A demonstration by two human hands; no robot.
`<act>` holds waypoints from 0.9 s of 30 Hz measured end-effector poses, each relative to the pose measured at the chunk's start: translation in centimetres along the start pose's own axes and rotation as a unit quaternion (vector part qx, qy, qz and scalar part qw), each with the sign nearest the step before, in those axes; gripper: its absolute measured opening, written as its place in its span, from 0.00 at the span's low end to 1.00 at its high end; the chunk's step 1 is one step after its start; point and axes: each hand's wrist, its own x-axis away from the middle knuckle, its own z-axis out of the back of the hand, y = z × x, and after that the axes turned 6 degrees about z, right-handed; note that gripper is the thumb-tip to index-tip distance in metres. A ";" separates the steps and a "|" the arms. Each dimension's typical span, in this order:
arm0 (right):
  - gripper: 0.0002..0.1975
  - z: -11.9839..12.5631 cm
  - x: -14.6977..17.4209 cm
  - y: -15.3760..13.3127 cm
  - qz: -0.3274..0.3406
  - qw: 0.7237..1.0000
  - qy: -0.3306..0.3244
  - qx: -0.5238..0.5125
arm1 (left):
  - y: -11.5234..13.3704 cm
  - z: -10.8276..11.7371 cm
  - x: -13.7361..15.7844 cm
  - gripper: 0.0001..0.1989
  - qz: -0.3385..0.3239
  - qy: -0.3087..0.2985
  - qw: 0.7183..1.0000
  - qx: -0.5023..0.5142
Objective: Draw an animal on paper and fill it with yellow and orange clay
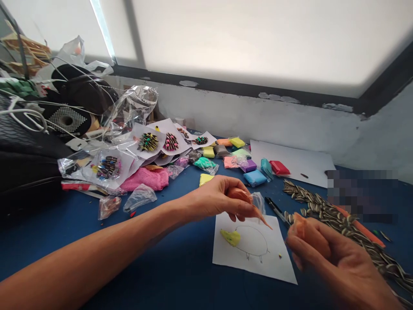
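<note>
My left hand (222, 198) pinches a lump of orange modelling clay (240, 194), drawn out into a thin tip that hangs down. Another piece of orange clay (300, 224) sits between the thumb and fingers of my right hand (325, 249). Below and between the hands lies a white sheet of paper (254, 267) with a pencil outline of a rounded animal with short legs. Yellow clay (230, 237) covers the pointed head of the drawing. A black pen (275, 210) lies just beyond the paper, beside a clear plastic wrapper (258, 202).
Striped sunflower seeds (322, 209) spread along the right. Coloured clay blocks (254, 176) lie ahead, near a white sheet (293, 159). At left are papers with seed-covered figures (148, 142), a pink cloth (146, 178), plastic bags (140, 198) and a black bag (29, 172).
</note>
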 end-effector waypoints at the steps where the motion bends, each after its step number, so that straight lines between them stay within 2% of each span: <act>1: 0.20 0.1 -0.4 0.1 0.009 1.000 0.013 0.020 | 0.1 -0.2 0.1 0.14 0.003 -0.012 1.000 0.000; 4: 0.19 0.3 -1.1 0.1 0.020 0.998 0.035 0.057 | 0.3 -1.0 0.4 0.16 0.006 -0.016 1.000 0.003; 8: 0.22 -0.3 -0.9 0.1 0.020 0.996 -0.013 0.090 | 0.2 -2.0 0.5 0.12 0.016 0.012 0.999 0.028; 12: 0.16 -0.8 -0.6 0.2 0.079 0.989 0.028 0.124 | 0.2 -2.4 0.7 0.16 0.038 0.005 0.999 0.039; 16: 0.11 -1.1 -0.5 0.1 0.141 0.976 0.016 0.168 | 0.2 -2.2 0.9 0.21 0.048 -0.004 0.996 -0.078; 18: 0.11 -1.2 -0.4 0.2 0.160 0.971 0.028 0.175 | 0.1 -2.2 0.9 0.16 0.052 -0.021 0.992 -0.116; 20: 0.12 -1.1 -0.4 0.4 0.148 0.974 0.020 0.173 | 0.2 -2.2 0.8 0.09 0.047 -0.025 0.992 -0.116; 22: 0.17 -0.5 -0.5 0.8 0.109 0.984 0.024 0.142 | 0.5 -2.0 0.7 0.07 0.027 -0.010 0.992 -0.125; 24: 0.23 0.1 -0.7 1.1 0.066 0.991 0.036 0.106 | 1.0 -1.5 0.6 0.06 -0.003 0.023 0.983 -0.183; 25: 0.25 0.4 -0.7 1.1 0.047 0.994 0.041 0.091 | 1.3 -1.0 0.6 0.05 -0.018 0.051 0.967 -0.248; 26: 0.26 0.5 -0.6 1.0 0.029 0.996 0.040 0.077 | 1.5 -0.5 0.6 0.05 -0.033 0.093 0.934 -0.343; 27: 0.26 0.4 -0.5 0.8 0.013 0.997 0.039 0.065 | 1.6 0.2 0.5 0.05 -0.040 0.127 0.915 -0.380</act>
